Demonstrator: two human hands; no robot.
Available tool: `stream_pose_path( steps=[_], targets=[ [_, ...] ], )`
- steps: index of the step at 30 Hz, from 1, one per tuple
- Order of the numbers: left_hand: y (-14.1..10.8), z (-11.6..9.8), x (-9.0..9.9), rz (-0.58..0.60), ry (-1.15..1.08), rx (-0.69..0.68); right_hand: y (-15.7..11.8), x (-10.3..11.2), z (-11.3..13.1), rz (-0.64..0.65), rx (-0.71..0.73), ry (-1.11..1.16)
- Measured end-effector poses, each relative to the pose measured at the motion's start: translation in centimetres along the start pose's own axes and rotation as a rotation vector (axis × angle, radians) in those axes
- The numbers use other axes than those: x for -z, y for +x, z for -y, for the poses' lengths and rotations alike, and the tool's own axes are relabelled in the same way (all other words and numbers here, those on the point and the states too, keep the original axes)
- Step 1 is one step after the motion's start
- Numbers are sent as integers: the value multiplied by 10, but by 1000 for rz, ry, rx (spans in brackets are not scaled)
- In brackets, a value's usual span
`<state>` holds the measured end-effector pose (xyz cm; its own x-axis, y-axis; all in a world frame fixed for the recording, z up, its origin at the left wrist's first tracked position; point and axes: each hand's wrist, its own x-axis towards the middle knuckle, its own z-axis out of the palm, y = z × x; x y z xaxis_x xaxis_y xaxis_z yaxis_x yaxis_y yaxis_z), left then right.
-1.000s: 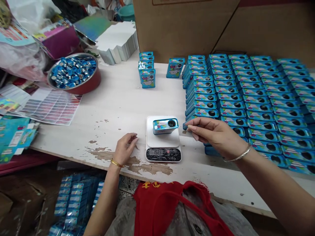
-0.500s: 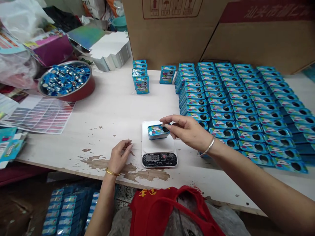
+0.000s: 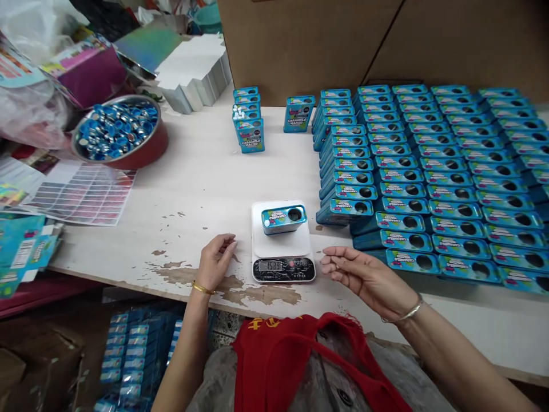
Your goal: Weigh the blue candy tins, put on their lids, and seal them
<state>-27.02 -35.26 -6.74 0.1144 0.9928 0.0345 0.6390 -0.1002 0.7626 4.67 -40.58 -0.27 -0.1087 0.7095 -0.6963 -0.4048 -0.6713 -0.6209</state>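
Observation:
A blue candy tin (image 3: 283, 220) with a round dark hole in its top stands on the white kitchen scale (image 3: 281, 247), whose display shows digits. My right hand (image 3: 358, 274) is just right of the scale, off the tin, its fingers loosely bent and somewhat apart with nothing visible in them. Left of the scale, my left hand (image 3: 217, 262) rests on the table with fingers loosely curled and the thumb apart, holding nothing I can see.
Rows of blue tins (image 3: 437, 189) fill the right side. A single tin (image 3: 299, 114) and a short row of tins (image 3: 249, 134), one heaped with white pieces, stand farther back. At left are a red bowl (image 3: 148, 150) of blue caps, stacked white cards (image 3: 193, 68) and printed sheets (image 3: 81, 191).
My right hand has let go of the tin on the scale and drawn back toward me and to the right. The scale's reading has changed. My left hand stays beside the scale.

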Motion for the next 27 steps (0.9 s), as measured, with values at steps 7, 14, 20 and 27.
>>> stream_pose_path(
  steps=[7,14,20,27],
  targets=[
    [5,-30,5,-99,64,-205,10,20,-43,-78,5,26],
    [15,-78,2,-322,271,-596,15,23,-52,-132,-17,-64],
    [24,-98,-17,-254,376,-676,16,17,-51,-120,33,-105],
    [37,-115,-26,-137,419,-680,14,-27,8,-42,432,-371]
  ],
)
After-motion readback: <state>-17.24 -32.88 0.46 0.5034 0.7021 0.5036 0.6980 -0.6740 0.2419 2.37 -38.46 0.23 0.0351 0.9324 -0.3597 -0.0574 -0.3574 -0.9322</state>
